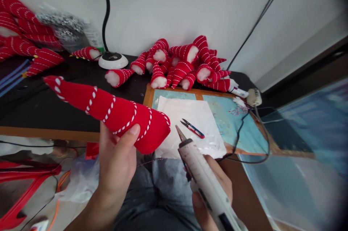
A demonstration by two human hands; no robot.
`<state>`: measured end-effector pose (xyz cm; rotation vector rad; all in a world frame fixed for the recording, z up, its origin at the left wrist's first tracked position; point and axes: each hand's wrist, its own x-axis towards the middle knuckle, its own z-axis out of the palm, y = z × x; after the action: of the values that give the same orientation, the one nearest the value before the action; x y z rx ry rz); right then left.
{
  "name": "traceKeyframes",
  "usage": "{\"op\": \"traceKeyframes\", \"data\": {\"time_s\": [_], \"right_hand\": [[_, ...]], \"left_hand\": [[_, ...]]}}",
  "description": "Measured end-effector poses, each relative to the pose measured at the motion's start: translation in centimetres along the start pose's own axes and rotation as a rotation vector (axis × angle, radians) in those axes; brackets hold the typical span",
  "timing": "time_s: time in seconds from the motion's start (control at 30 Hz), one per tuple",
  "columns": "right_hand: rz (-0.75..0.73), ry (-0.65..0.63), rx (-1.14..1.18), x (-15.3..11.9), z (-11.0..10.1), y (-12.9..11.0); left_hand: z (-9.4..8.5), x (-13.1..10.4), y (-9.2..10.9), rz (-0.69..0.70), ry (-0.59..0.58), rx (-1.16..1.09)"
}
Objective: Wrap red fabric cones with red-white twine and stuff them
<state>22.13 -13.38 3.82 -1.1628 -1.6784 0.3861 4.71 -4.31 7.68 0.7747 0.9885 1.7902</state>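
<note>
In my left hand [119, 155] is a red cloth cone [123, 111], a stuffed hat shape wound with red-and-white twisted cord. Its tip points to the upper left and its wide end faces right. My thumb presses on its near side. A white glue gun [203, 180] is gripped in my right hand [217, 180], its nozzle near the cone's wide end but apart from it. A strand of cord [152, 161] hangs below the cone. Thread snips [193, 128] with dark and red handles lie beyond the nozzle on a white sheet [187, 108].
Several stuffed red cones [182, 68] are heaped against the wall, and more red cones [24, 32] lie at far left. A lamp base [112, 60] stands between them. A blue-covered board [231, 118] bears the sheet. Black cable [239, 133] loops at right beside a power socket [254, 97].
</note>
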Motion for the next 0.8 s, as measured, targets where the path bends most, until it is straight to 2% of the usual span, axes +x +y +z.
{"op": "traceKeyframes", "data": {"time_s": [0.07, 0.23, 0.37, 0.53, 0.6, 0.67, 0.8], "right_hand": [[0.016, 0.021, -0.002, 0.1, 0.0, 0.0], [-0.101, -0.1, -0.076, 0.3, -0.1, 0.3], [-0.133, -0.091, -0.094, 0.2, 0.2, 0.2], [-0.079, -0.091, -0.042, 0.3, -0.6, 0.0], [-0.12, -0.081, -0.114, 0.7, -1.7, 1.1], [-0.171, -0.106, -0.32, 1.3, -3.3, 3.3], [-0.023, -0.224, -0.797, 3.1, -7.1, 9.7]], "left_hand": [[-0.1, 0.1, 0.0, -0.018, -0.015, -0.021], [-0.3, 0.2, 0.2, -0.073, -0.051, -0.015], [-0.3, 0.2, 0.2, -0.153, -0.083, -0.088], [-0.2, 0.8, -0.4, -0.23, -0.055, -0.112], [-0.4, 1.4, -0.7, -0.274, -0.074, -0.117], [-0.6, 2.1, -1.1, -0.368, -0.093, -0.152], [-0.9, 3.1, -1.9, -0.604, -0.018, -0.296]]}}
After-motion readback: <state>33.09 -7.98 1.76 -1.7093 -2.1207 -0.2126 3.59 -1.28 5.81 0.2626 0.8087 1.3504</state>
